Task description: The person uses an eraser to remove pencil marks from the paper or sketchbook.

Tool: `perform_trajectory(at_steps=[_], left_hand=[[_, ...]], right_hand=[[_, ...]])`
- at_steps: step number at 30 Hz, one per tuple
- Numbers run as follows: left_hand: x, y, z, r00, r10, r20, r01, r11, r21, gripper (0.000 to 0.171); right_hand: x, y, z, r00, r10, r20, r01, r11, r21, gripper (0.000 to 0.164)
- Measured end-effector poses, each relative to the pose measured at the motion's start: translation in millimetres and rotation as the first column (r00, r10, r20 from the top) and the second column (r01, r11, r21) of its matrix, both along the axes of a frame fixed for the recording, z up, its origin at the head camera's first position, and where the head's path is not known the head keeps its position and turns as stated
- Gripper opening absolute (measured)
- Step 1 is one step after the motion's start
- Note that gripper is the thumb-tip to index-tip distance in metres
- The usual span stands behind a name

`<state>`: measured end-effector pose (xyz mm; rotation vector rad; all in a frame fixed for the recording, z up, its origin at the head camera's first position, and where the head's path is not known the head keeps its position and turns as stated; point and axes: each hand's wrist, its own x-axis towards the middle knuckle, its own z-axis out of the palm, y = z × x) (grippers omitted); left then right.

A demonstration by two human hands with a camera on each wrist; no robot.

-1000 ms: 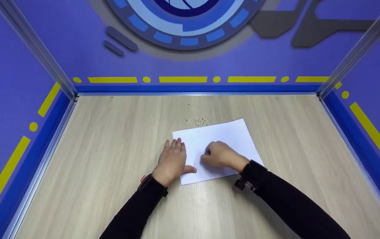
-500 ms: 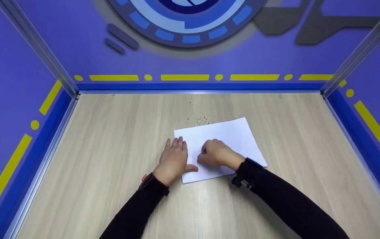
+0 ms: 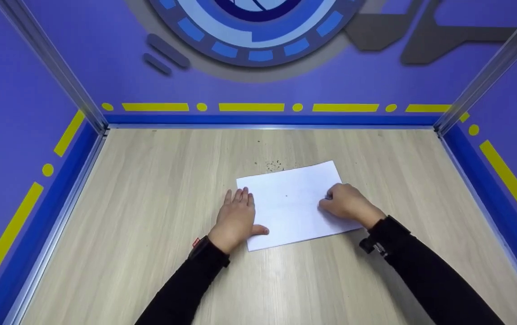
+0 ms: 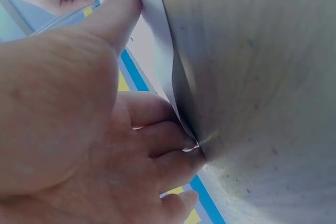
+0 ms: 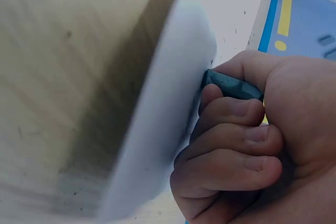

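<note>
A white sheet of paper (image 3: 292,212) lies slightly askew on the wooden table. My left hand (image 3: 234,221) rests flat over its left edge, fingers straight and thumb out on the sheet. In the left wrist view, the paper's near edge (image 4: 165,40) bows up a little beside that hand. At the right part of the sheet, my right hand (image 3: 346,203) grips a small teal eraser (image 5: 234,86) with curled fingers. One end of the eraser is at the paper; the rest is mostly covered by the fingers. A dark speck (image 3: 286,196) sits mid-sheet.
Dark crumbs (image 3: 275,165) are scattered on the table (image 3: 173,194) just beyond the paper's far edge. Purple-blue panels with yellow dashes (image 3: 249,107) stand at the back and sides, with metal rails along the table's edges.
My right hand, gripping the eraser, goes slightly left at first, then moves right across the paper to its right side. The left hand stays in place. A speck on the sheet is now uncovered.
</note>
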<state>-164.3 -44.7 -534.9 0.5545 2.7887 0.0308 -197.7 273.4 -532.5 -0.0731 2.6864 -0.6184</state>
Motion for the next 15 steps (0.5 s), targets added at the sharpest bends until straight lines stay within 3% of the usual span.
perform_trajectory(at_steps=[8,15], left_hand=[[0.7,1,-1.1,1.0,-0.011,-0.021,0.011,1.0,-0.007,0.121],[0.2,1,-3.2,1.0,-0.001,-0.024,0.001,1.0,-0.011,0.123]], right_hand=[[12.5,-16,3.9,0.999,-0.034,-0.02,0.033,0.999,-0.024,0.034],[18.4,-58,4.8,0.999,0.042,-0.026,-0.044,0.996,-0.079,0.041]])
